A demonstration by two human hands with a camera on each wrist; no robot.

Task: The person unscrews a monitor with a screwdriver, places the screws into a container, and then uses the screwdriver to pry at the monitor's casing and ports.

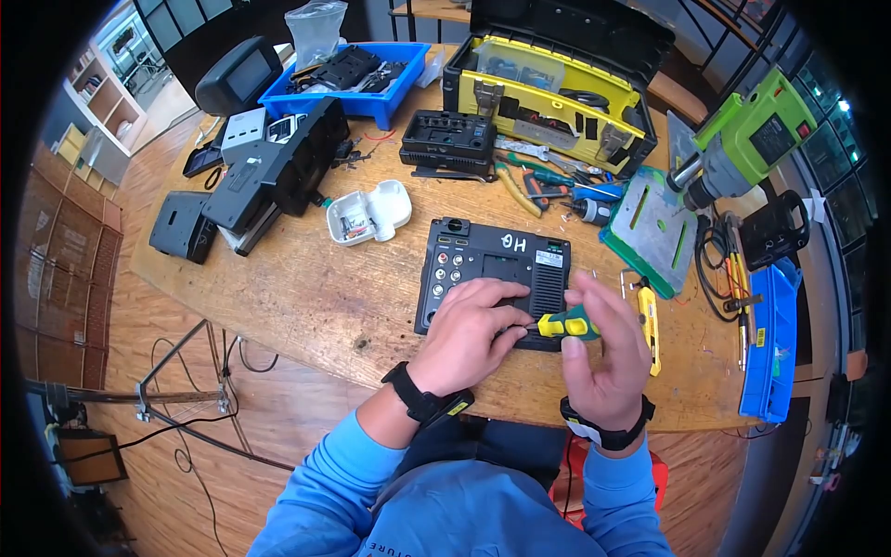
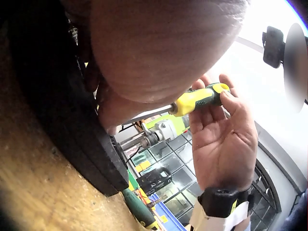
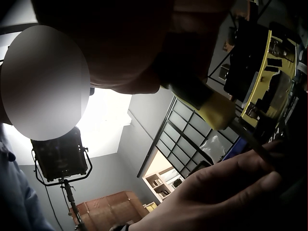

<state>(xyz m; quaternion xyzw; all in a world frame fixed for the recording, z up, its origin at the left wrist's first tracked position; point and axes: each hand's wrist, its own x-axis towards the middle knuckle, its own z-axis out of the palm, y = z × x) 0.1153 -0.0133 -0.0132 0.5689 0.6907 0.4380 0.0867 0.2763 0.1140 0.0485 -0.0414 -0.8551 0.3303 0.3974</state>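
Observation:
A black box-shaped device [image 1: 501, 267], with round metal jacks and white "HQ" lettering, lies flat on the wooden table [image 1: 306, 297]. My left hand [image 1: 469, 330] rests over its near part, thumb and index finger pinching the thin shaft of a screwdriver. My right hand [image 1: 608, 357] holds the yellow-and-green handle of that screwdriver [image 1: 568, 324] between thumb and fingers. In the left wrist view the handle [image 2: 199, 99] sits at the right fingertips, palm facing the camera. The shaft slants down to the left fingers [image 3: 250, 166] in the right wrist view; its tip is hidden.
Behind the device, pliers [image 1: 517, 190] and other tools lie before a yellow-and-black toolbox [image 1: 557, 133]. A white container [image 1: 390, 206] with small parts stands to the left. On the right are a green drill [image 1: 756, 135], a yellow utility knife [image 1: 648, 325] and a blue tray [image 1: 775, 343].

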